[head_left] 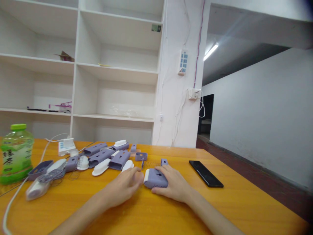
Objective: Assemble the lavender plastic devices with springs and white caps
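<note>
Landmark: black phone (206,173) on the tabletop (160,215).

Purple housing (156,179) lies left of the phone, on the tabletop. Right hand (174,182): fingers grasping it, thumb on the near side. Left hand (128,184): farther left of the phone, just beside the housing; fingers loosely bent, blurred. Cannot tell whether they grip anything or touch the housing.

Progress (judged): the held unit has a white end piece (146,176) at its left end, apparently seated; whether it is complete cannot be told. Beyond it, left of the phone, a coil spring (153,164) and purple ring (141,156) lie loose. Well left of the phone, open-ended housings (119,160) and loose white oval pieces (101,167) suggest most units remain apart.
</note>
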`<state>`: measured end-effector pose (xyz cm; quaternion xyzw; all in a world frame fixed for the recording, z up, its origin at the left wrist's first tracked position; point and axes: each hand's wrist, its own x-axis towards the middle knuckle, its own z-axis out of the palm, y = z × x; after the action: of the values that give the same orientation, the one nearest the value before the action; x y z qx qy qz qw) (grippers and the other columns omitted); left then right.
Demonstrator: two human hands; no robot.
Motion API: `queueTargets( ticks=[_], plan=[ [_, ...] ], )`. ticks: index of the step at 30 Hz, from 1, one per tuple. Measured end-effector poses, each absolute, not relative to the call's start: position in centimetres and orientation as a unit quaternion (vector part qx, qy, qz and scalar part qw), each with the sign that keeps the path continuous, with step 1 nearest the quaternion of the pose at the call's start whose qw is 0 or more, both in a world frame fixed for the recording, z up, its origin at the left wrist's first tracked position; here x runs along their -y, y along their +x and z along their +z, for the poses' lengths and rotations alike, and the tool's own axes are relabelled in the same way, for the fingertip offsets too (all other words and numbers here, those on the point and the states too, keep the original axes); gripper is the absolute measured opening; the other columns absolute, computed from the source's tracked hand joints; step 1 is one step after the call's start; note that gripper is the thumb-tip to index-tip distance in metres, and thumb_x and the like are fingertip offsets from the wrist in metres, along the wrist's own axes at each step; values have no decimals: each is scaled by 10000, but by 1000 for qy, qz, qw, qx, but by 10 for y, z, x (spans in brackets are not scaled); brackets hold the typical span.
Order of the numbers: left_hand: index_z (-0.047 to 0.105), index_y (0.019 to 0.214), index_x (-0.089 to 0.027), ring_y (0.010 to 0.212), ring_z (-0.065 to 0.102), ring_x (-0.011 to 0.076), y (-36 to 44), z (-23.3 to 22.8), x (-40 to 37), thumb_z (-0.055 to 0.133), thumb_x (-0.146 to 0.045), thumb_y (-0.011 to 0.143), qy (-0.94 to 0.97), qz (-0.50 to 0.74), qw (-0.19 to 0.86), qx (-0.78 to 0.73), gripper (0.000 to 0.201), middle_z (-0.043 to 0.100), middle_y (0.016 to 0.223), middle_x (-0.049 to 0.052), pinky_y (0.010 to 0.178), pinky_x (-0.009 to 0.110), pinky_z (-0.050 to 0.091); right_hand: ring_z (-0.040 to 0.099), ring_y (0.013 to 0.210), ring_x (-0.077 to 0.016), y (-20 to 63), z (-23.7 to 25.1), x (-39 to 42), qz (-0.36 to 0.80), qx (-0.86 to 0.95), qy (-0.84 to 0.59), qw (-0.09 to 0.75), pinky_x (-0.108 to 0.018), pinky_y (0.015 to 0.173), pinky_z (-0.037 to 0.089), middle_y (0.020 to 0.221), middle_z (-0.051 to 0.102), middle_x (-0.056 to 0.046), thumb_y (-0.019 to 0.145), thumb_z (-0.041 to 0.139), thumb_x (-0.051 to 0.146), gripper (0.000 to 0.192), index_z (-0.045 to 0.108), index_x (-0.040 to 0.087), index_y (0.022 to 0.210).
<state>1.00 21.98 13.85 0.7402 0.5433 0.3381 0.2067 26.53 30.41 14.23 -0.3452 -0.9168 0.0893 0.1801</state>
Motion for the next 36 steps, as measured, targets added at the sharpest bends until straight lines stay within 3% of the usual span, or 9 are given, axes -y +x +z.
queueTargets(
  ticks=[4, 6, 10, 13, 15, 20, 29, 36],
  plan=[
    [453, 1272, -208, 582, 616, 160, 10, 127, -232, 427, -622, 935, 631, 416, 362, -546, 535, 589, 900, 24, 537, 284, 520, 555, 1195, -302, 262, 141, -300, 89, 915, -342, 195, -450, 1038, 423, 1312, 602, -90, 740, 739, 640, 755, 535, 258, 1359],
    [412, 1273, -195, 499, 610, 148, 11, 119, -239, 488, -658, 888, 574, 447, 427, -537, 607, 580, 898, 21, 474, 294, 526, 557, 1193, -297, 260, 141, -297, 88, 913, -341, 207, -443, 1040, 426, 1306, 603, -88, 737, 744, 639, 755, 539, 256, 1354],
    [420, 1194, -173, 573, 671, 203, 16, 108, -245, 629, -622, 832, 513, 480, 533, -472, 613, 614, 803, 24, 534, 360, 594, 570, 1159, -289, 255, 140, -293, 82, 911, -333, 229, -435, 1027, 442, 1269, 613, -91, 742, 754, 611, 742, 537, 246, 1351],
    [433, 1156, -176, 713, 711, 234, 20, 109, -242, 702, -545, 822, 475, 499, 583, -431, 567, 646, 854, 50, 667, 422, 630, 564, 1170, -291, 254, 139, -294, 81, 913, -321, 240, -441, 1041, 436, 1278, 606, -100, 741, 760, 601, 752, 529, 234, 1356],
    [447, 1148, -172, 757, 716, 235, 22, 111, -240, 715, -526, 822, 454, 512, 586, -434, 551, 649, 911, 67, 684, 411, 634, 556, 1186, -295, 255, 138, -293, 83, 917, -308, 240, -443, 1050, 430, 1294, 596, -102, 734, 763, 606, 763, 526, 237, 1359],
    [467, 1153, -160, 639, 694, 213, 25, 112, -239, 733, -560, 787, 454, 511, 565, -462, 604, 630, 877, 54, 549, 364, 620, 562, 1158, -298, 252, 138, -289, 82, 923, -290, 240, -444, 1028, 447, 1269, 596, -97, 725, 770, 607, 774, 517, 245, 1360],
    [456, 1198, -173, 704, 715, 225, 26, 112, -231, 743, -541, 796, 452, 517, 570, -451, 616, 640, 880, 46, 621, 396, 642, 555, 1126, -313, 252, 137, -284, 50, 927, -283, 240, -481, 1019, 447, 1232, 593, -112, 724, 768, 616, 802, 509, 227, 1376],
    [433, 1143, -199, 660, 697, 210, 32, 111, -226, 823, -562, 679, 430, 543, 575, -435, 707, 635, 849, 17, 575, 378, 630, 554, 1085, -317, 250, 140, -272, 21, 926, -284, 246, -491, 989, 464, 1201, 593, -112, 701, 800, 595, 817, 508, 233, 1373]
  ],
)
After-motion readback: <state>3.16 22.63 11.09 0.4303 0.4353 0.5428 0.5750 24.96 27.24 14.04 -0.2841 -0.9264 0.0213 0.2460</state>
